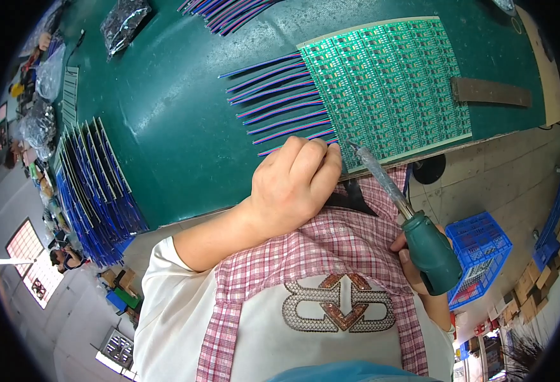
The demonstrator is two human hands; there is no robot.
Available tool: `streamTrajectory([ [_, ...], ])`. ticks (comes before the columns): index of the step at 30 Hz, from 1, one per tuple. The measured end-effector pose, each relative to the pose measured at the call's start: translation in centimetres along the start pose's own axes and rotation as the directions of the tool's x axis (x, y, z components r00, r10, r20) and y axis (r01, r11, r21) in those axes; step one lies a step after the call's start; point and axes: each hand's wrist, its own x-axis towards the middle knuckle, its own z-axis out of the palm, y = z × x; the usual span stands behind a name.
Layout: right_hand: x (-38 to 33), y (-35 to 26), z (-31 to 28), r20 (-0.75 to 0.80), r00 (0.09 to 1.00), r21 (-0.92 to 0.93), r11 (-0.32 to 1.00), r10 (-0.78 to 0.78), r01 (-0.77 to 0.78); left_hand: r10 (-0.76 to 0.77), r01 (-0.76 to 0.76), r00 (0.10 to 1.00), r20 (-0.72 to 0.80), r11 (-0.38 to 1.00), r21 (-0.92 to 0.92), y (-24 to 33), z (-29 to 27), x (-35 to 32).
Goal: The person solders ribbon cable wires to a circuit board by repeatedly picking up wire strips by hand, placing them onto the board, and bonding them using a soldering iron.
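Your left hand (293, 184) rests at the near edge of the green surface (165, 127), fingers (315, 156) curled narrow & pressed down on the end of a striped ribbon wire (296, 141), right where it meets the green circuit panel (388, 89); the wire itself is mostly hidden under the hand, so I cannot tell exactly how it is pinched. Your right hand (414, 261) is lower, off the surface & near your chest; its fingers are closed round the dark green handle of a soldering iron (420, 242); the iron's shaft goes up-left & its tip is at the panel's near-left corner, just beside your left fingertips.

The panel lies flat w/ a pale border; about 8 ribbon wires (273, 95) fan out from its left side, roughly parallel. A brown strip (490, 92) lies on the surface to the right of the panel. Far left there is a row of blue boards (95, 191) standing tilted, 1 behind another; more loose wires (229, 13) are at the top, near a dark plastic bag (124, 22). On the floor to your right stands a blue plastic crate (481, 245).
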Motion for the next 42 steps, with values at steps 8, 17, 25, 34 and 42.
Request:
streamTrajectory([
  [8, -0.2, 1.5, 0.5, -0.053, 0.986, -0.073, 0.985, -0.160, 0.156, -0.015, 0.015, 1.000, 0.003, 1.000, 0.002, 0.1, -0.2, -0.1],
  [17, -0.1, 0.9, 0.9, -0.095, 0.995, 0.214, 0.977, 0.009, 0.011, -0.025, 0.025, 0.999, 0.035, 1.000, -0.013, 0.3, -0.1, -0.1],
  [25, -0.3, 1.5, 0.8, -0.072, 0.993, 0.010, 0.995, -0.099, 0.100, -0.023, 0.023, 0.999, -0.023, 0.999, -0.023, 0.1, 0.1, -0.2],
  [34, -0.4, 1.9, 0.8, -0.052, 0.995, 0.025, 0.996, -0.081, 0.082, -0.030, 0.030, 1.000, -0.001, 0.999, -0.016, 0.1, 0.1, -0.3],
  [42, -0.2, 1.3, 0.1, -0.195, 0.980, 0.206, 0.979, 0.043, -0.001, -0.024, 0.023, 0.999, -0.027, 0.999, -0.030, 0.1, 0.3, 0.0],
])
